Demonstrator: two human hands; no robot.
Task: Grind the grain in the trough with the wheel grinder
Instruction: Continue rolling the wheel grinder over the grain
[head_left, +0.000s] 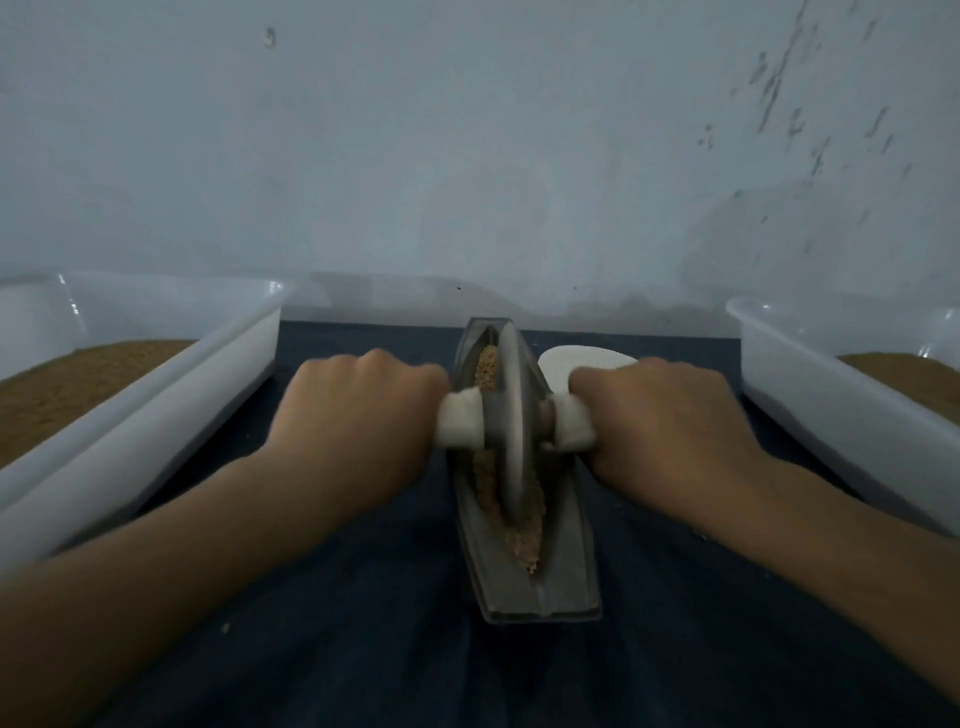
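Note:
A grey boat-shaped metal trough (563, 577) lies lengthwise on the dark cloth in the middle of the view. Tan crushed grain (530, 535) fills its groove, seen both beyond and in front of the wheel. The grey wheel grinder (511, 415) stands upright in the groove near the trough's middle. My left hand (358, 415) grips the white-wrapped left handle (460, 423). My right hand (660, 415) grips the white-wrapped right handle (571, 428). Both fists are curled round the handles, knuckles up.
A white plastic tub (156, 410) holding brown grain stands at the left, a second white tub (831, 400) with brown grain at the right. A small white dish (566, 361) sits behind my right hand. A pale wall rises just past the table's far edge.

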